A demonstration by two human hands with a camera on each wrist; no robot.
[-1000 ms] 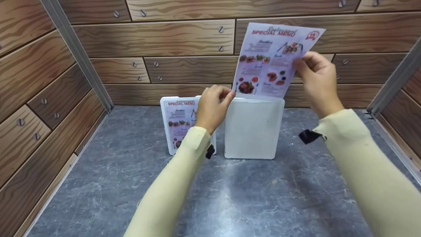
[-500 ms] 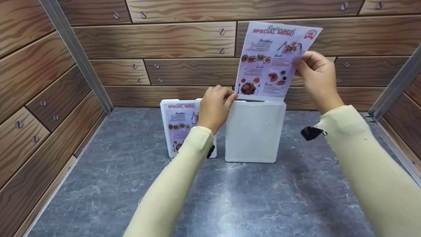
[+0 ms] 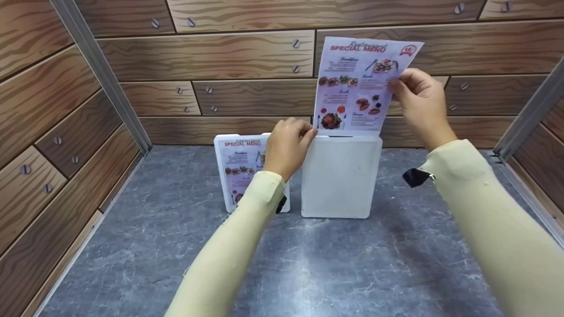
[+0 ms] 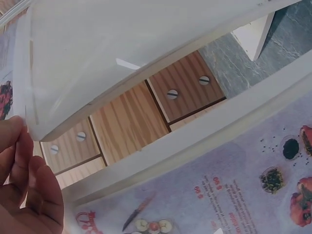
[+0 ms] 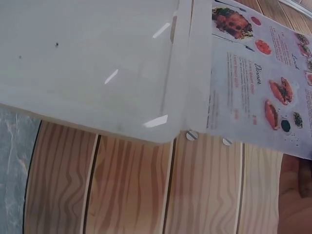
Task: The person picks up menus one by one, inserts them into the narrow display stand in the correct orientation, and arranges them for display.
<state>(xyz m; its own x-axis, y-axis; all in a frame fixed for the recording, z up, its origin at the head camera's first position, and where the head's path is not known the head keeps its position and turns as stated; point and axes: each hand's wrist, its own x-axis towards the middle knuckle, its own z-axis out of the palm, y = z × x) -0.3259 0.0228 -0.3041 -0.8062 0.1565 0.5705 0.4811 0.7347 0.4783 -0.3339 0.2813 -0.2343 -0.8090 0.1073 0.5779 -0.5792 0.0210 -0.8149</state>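
A printed restaurant menu sheet (image 3: 352,88) stands upright above a blank white menu stand (image 3: 341,176), its lower edge right at the stand's top edge. My right hand (image 3: 421,105) pinches the sheet's right edge about midway up. With thumb and fingertips my left hand (image 3: 288,143) pinches the sheet's lower left corner, beside the stand's top left corner. In the left wrist view those fingers (image 4: 24,141) lie at the stand's corner. The right wrist view shows the sheet (image 5: 261,83) overlapping the stand's top rim (image 5: 180,73).
To the left, a second white stand (image 3: 221,176) holds a like menu, partly hidden behind my left hand and sleeve. Both stands rest on a grey marbled table (image 3: 335,264). Wood-patterned panels (image 3: 246,50) rise behind and at the sides, with metal posts (image 3: 105,75) at the corners.
The menu sheet has shifted slightly left and down, its lower edge closer to the stand's top. My right hand has moved a little left with it; the left hand stays at the corner.
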